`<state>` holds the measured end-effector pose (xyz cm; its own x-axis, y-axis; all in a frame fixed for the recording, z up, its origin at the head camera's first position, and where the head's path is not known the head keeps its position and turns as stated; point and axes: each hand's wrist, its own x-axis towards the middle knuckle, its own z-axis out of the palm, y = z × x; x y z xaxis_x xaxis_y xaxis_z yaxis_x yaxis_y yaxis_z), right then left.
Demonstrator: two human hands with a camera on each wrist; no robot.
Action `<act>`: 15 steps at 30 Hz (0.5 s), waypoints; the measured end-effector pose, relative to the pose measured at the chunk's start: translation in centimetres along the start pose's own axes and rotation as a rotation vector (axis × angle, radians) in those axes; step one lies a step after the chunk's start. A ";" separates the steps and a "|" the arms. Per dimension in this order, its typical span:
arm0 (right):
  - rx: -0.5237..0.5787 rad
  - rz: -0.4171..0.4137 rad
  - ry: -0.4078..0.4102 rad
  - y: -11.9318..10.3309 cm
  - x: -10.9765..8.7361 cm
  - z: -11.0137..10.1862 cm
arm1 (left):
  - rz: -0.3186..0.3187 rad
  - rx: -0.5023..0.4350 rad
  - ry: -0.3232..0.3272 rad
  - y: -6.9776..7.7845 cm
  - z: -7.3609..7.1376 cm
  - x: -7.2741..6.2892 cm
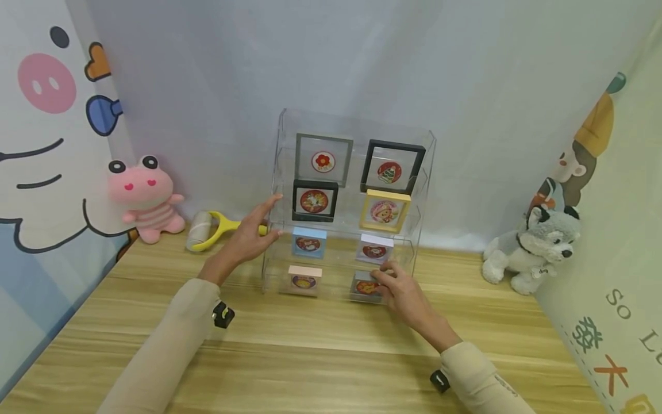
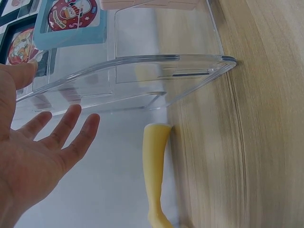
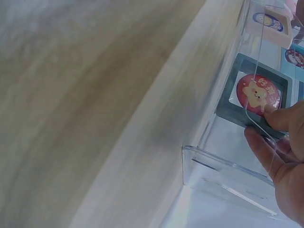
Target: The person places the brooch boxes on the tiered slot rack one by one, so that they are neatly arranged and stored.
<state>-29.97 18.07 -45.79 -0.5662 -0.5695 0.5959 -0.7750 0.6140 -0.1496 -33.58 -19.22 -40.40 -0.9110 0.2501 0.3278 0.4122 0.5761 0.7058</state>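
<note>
A clear acrylic tiered stand [image 1: 336, 230] holds small square frames with round badges in two columns. At the right end of the lowest tier, my right hand [image 1: 405, 294] pinches the edge of a grey frame [image 3: 256, 94] with a star badge, thumb in front and fingers at its side. My left hand [image 1: 250, 236] has its fingers spread at the stand's left side panel [image 2: 142, 61], with the thumb to the front and the other fingers around the outside. Nearest it are a blue frame [image 1: 309, 242] and a black frame [image 1: 315, 200]; a pink frame [image 1: 304, 280] sits lowest on the left.
A yellow-handled lint roller [image 1: 199, 230] lies left of the stand, partly behind my left hand. A pink plush toy [image 1: 145, 195] sits at the back left, a grey husky plush [image 1: 538, 247] at the right. Behind the wooden table [image 1: 310, 368] hangs a pale cloth [image 1: 207, 86].
</note>
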 end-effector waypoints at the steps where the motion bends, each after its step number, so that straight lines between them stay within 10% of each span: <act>1: -0.003 0.005 -0.001 0.0 0.0 -0.1 | 0.001 0.002 0.001 0.1 0.0 0.1; 15: 0.026 0.048 0.046 -0.8 0.8 -3.6 | 0.006 0.023 0.006 0.0 0.0 0.1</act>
<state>-28.78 19.17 -42.35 -0.5897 -0.5141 0.6228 -0.7549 0.6250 -0.1988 -33.66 -19.21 -40.32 -0.9083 0.2491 0.3360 0.4174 0.5927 0.6889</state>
